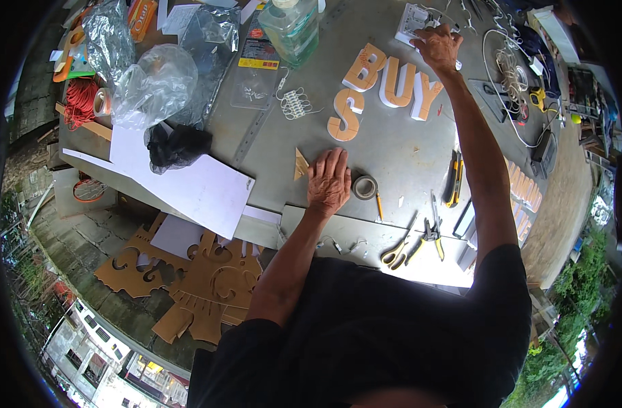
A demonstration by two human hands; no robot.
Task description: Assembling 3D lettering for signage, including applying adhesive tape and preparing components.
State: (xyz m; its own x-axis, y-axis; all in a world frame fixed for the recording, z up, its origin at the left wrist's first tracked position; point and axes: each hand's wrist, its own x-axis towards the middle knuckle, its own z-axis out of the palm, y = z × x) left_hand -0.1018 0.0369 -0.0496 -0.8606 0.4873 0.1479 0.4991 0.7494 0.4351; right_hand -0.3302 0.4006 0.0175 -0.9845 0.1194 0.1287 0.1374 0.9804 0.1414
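My left hand (329,182) lies flat on the grey metal table, its fingers stretched out, between a small brown triangular offcut (301,165) and a roll of dark tape (365,187). My right hand (439,49) reaches to the far side, its fingers apart and bent at the edge of a white box-like piece (411,24) with wires. Whether the fingertips press on that piece I cannot tell. Between my hands stand several cut-out block letters with orange-brown faces and white sides, among them a curved letter (345,115) and a wide one (397,85).
Scissors (394,253), pliers (428,238) and a yellow-black cutter knife (453,178) lie near my right forearm. Plastic bags (158,85), a bottle of greenish liquid (290,30) and white sheet (202,187) occupy the left. Coiled wire (508,71) is at right; brown cut sheets (202,285) lie below the table.
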